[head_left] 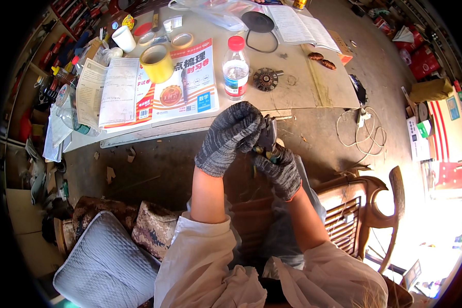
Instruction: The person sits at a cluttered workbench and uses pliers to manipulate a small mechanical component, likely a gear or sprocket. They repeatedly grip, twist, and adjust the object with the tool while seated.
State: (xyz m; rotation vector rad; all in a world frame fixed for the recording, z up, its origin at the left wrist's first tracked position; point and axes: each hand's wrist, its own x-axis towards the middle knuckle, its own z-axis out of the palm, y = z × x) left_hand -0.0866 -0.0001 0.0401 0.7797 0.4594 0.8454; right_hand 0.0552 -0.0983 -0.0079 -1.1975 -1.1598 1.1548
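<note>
Both hands wear dark grey knitted gloves and meet just off the table's near edge. My left hand [230, 134] is closed, its fingers curled beside the metal jaws; whatever it pinches is hidden. My right hand [281, 173] is wrapped round a pair of pliers [268, 137] with green and yellow handles, the metal head pointing up next to the left fingers. Beyond the hands, a round slotted motor part [266, 79] lies on the table. Left of it a clear plastic bottle [236, 72] with a red cap stands upright.
The table [303, 84] bears a printed booklet [190, 97], a yellow tape roll [157, 63], a white cup [123, 39], a black disc [257, 21] and an open book [297, 28]. A wooden chair [364, 205] is at right; a grey cushion [105, 264] lies at left. A white cable [364, 133] coils on the floor.
</note>
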